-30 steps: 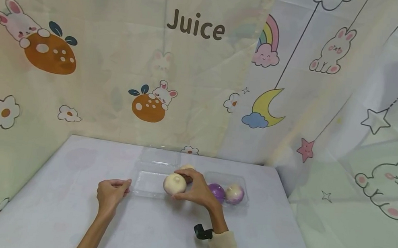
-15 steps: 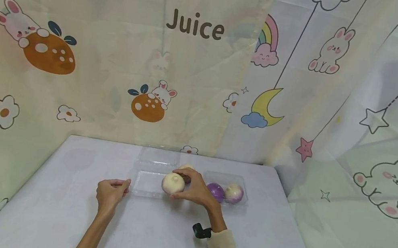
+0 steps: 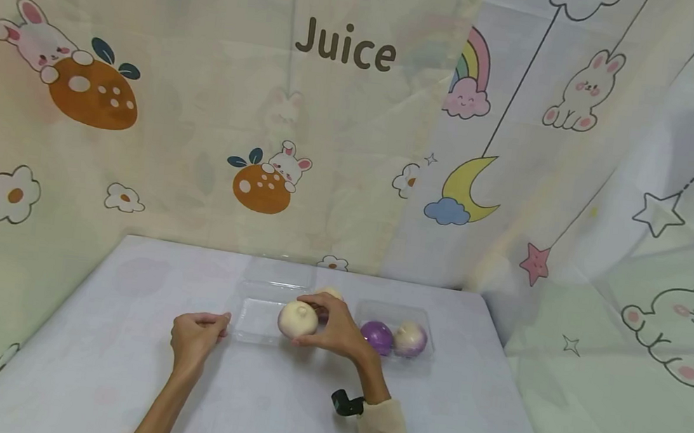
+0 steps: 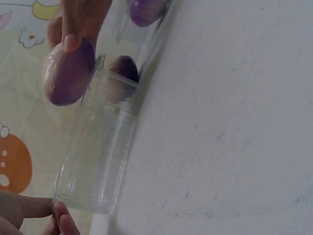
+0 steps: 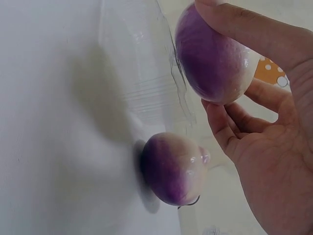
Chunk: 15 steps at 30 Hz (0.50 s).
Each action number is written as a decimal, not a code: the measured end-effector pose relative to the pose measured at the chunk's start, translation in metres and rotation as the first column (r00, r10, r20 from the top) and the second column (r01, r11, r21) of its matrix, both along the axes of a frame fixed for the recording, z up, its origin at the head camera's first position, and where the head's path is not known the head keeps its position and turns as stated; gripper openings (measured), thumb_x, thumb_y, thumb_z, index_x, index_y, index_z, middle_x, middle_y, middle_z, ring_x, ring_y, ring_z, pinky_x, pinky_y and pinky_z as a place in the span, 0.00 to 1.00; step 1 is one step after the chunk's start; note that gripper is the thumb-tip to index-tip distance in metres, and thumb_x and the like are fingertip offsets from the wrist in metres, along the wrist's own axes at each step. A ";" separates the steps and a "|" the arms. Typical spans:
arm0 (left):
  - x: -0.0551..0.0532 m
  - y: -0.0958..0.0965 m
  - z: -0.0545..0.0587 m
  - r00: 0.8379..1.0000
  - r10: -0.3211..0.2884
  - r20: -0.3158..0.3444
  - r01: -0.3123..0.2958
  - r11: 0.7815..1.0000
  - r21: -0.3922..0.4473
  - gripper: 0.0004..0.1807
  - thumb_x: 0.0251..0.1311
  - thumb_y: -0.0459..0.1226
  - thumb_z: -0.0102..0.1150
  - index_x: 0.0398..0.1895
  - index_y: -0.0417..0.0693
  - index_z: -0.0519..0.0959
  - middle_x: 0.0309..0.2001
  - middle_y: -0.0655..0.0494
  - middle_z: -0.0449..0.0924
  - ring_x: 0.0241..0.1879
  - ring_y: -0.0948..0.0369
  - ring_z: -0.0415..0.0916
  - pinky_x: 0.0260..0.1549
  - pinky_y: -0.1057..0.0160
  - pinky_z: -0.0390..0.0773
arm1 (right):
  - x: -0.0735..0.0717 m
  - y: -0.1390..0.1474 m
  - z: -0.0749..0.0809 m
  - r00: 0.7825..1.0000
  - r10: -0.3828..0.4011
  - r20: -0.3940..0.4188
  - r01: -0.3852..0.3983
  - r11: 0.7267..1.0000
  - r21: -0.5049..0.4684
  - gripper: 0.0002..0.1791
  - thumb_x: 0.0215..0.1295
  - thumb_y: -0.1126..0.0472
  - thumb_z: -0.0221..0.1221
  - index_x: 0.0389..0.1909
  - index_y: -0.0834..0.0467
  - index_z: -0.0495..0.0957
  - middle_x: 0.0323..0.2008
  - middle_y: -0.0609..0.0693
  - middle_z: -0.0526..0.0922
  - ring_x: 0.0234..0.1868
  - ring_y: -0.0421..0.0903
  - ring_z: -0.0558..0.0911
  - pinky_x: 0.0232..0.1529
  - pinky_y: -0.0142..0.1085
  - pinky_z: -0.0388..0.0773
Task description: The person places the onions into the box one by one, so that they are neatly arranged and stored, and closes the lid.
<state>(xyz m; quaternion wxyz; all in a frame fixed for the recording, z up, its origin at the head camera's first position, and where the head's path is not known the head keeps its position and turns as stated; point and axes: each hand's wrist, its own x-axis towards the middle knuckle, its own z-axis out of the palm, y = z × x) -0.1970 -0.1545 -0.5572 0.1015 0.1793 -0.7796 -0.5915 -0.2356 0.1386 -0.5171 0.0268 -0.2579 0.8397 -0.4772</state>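
My right hand (image 3: 341, 329) holds a glossy purple-and-white turnip (image 3: 298, 321), thumb on one side and fingers on the other. It is above the right end of a clear plastic box (image 4: 98, 156), whose hinged lid (image 3: 278, 271) lies folded back. At the box's left end, my left hand (image 3: 194, 341) pinches the rim between thumb and fingers. A second turnip (image 5: 171, 169) rests on the table just beyond the box's right end, partly hidden by my right hand in the head view.
Right of my right hand, another clear plastic container (image 3: 431, 324) holds a purple round vegetable (image 3: 376, 337) and a purple-and-white one (image 3: 410, 339). A white-covered table (image 3: 276, 407) bears everything. A printed curtain (image 3: 176, 86) hangs behind its far edge.
My right hand has shifted slightly left with the turnip, farther over the box. The left hand keeps its pinch on the rim and has stayed in place.
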 end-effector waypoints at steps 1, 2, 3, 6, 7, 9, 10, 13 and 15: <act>0.000 0.000 0.000 1.000 0.002 -0.003 -0.002 1.000 -0.004 0.15 0.71 0.36 0.70 0.42 0.27 0.89 0.26 0.51 0.90 0.25 0.57 0.88 0.24 0.73 0.84 | 0.000 -0.001 0.000 1.000 0.001 -0.001 -0.001 1.000 0.003 0.44 0.46 0.59 0.87 0.68 0.56 0.83 0.60 0.52 0.84 0.61 0.47 0.84 0.65 0.37 0.86; -0.001 0.001 0.000 1.000 0.004 -0.008 -0.004 1.000 -0.005 0.15 0.70 0.36 0.70 0.42 0.27 0.89 0.26 0.50 0.90 0.25 0.57 0.88 0.23 0.73 0.84 | -0.001 -0.001 0.000 1.000 0.001 -0.006 -0.001 1.000 0.007 0.44 0.46 0.59 0.87 0.68 0.56 0.83 0.60 0.52 0.84 0.61 0.48 0.84 0.65 0.38 0.86; -0.001 0.001 0.000 1.000 0.007 -0.011 -0.007 1.000 -0.007 0.15 0.70 0.36 0.70 0.41 0.27 0.89 0.25 0.50 0.90 0.25 0.56 0.88 0.23 0.73 0.84 | -0.001 -0.002 -0.001 1.000 0.002 -0.010 -0.002 1.000 0.012 0.44 0.47 0.58 0.87 0.68 0.56 0.83 0.60 0.52 0.84 0.61 0.48 0.83 0.65 0.38 0.86; -0.001 0.001 0.000 1.000 0.009 -0.022 -0.009 1.000 -0.008 0.14 0.70 0.35 0.70 0.41 0.26 0.89 0.25 0.50 0.90 0.25 0.56 0.88 0.23 0.72 0.84 | -0.002 -0.003 -0.001 1.000 0.005 -0.021 -0.004 1.000 0.023 0.44 0.47 0.57 0.87 0.69 0.55 0.82 0.60 0.52 0.84 0.61 0.48 0.83 0.66 0.40 0.86; 0.000 0.001 0.000 1.000 0.008 -0.021 -0.008 1.000 -0.006 0.15 0.70 0.36 0.71 0.41 0.26 0.89 0.25 0.50 0.90 0.25 0.56 0.88 0.23 0.72 0.84 | -0.003 -0.003 -0.002 1.000 0.007 -0.025 -0.006 1.000 0.024 0.44 0.48 0.57 0.87 0.69 0.56 0.82 0.59 0.52 0.84 0.61 0.49 0.84 0.66 0.41 0.86; 0.000 0.001 0.000 1.000 0.004 -0.017 -0.004 1.000 0.000 0.15 0.70 0.36 0.71 0.42 0.26 0.88 0.25 0.51 0.90 0.25 0.56 0.88 0.23 0.72 0.84 | -0.003 -0.003 -0.002 0.999 0.010 -0.032 -0.009 1.000 0.027 0.44 0.48 0.57 0.87 0.69 0.56 0.82 0.59 0.53 0.84 0.61 0.49 0.84 0.66 0.43 0.87; 0.000 0.001 0.001 1.000 0.002 -0.014 -0.002 1.000 0.003 0.15 0.70 0.36 0.71 0.42 0.26 0.88 0.25 0.51 0.90 0.25 0.56 0.88 0.23 0.72 0.84 | -0.003 -0.003 -0.003 0.999 0.009 -0.037 -0.008 1.000 0.027 0.44 0.48 0.57 0.87 0.69 0.56 0.82 0.59 0.53 0.84 0.61 0.50 0.84 0.66 0.44 0.87; 0.000 0.001 0.001 1.000 -0.008 -0.009 0.008 1.000 0.014 0.16 0.70 0.36 0.71 0.42 0.26 0.88 0.25 0.52 0.90 0.25 0.57 0.88 0.23 0.72 0.84 | -0.004 -0.003 -0.004 0.999 0.005 -0.042 -0.004 1.000 0.026 0.44 0.48 0.58 0.87 0.69 0.57 0.82 0.60 0.54 0.85 0.61 0.52 0.85 0.66 0.46 0.87; 0.000 0.001 0.001 1.000 -0.005 -0.007 0.005 1.000 0.014 0.16 0.70 0.36 0.71 0.42 0.26 0.88 0.25 0.52 0.90 0.25 0.57 0.88 0.23 0.72 0.84 | -0.004 -0.004 -0.004 0.999 0.003 -0.038 -0.002 1.000 0.027 0.43 0.48 0.59 0.87 0.69 0.57 0.82 0.60 0.55 0.85 0.62 0.53 0.85 0.66 0.46 0.87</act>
